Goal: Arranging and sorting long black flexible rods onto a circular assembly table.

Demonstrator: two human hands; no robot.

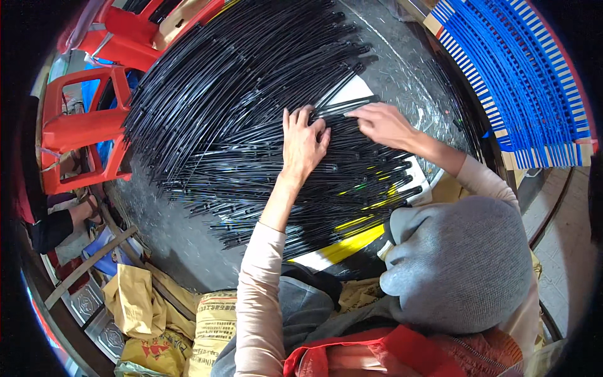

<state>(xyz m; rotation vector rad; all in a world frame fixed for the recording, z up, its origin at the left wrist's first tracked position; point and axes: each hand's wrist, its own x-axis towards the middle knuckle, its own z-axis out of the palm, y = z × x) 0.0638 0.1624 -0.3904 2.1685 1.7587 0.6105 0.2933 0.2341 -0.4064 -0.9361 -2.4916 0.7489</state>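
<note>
Black plastic ties (220,94) span the grey table (405,56), far left to near right, in our head view; we judge them light, springy, slick, best pinched near one end. Left hand (304,146) curls over them, right hand (385,124) bends just to its right; whether either grips any, we cannot tell.

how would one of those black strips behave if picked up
The black strips would probably flex springily rather than flop, since they keep long, smooth lines in the pile. Each looks light, being so thin. Their glossy surfaces suggest they may slide over one another.
</note>
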